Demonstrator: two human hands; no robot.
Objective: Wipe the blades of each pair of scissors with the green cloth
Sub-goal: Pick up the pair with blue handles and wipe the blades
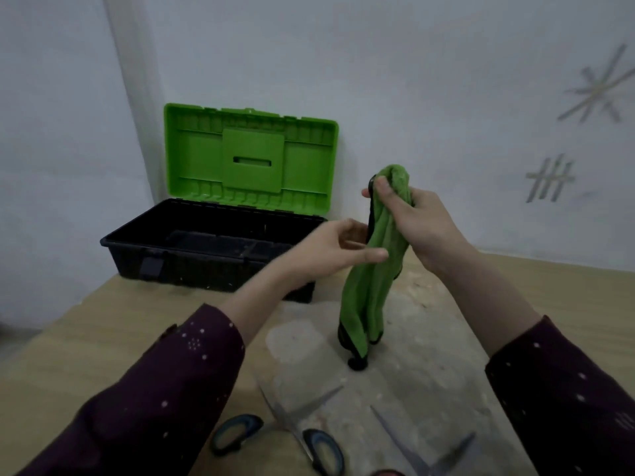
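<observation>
Cloth readied: right hand (422, 218) grips bunched green cloth (371, 293), loose-fingered left hand (336, 245) touches it; next, probably lift six-o'clock scissors (288, 424).

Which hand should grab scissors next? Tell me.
Probably left. The right hand grips the cloth; the left hand is open, and the blue-handled scissors lie beside its forearm.
</observation>
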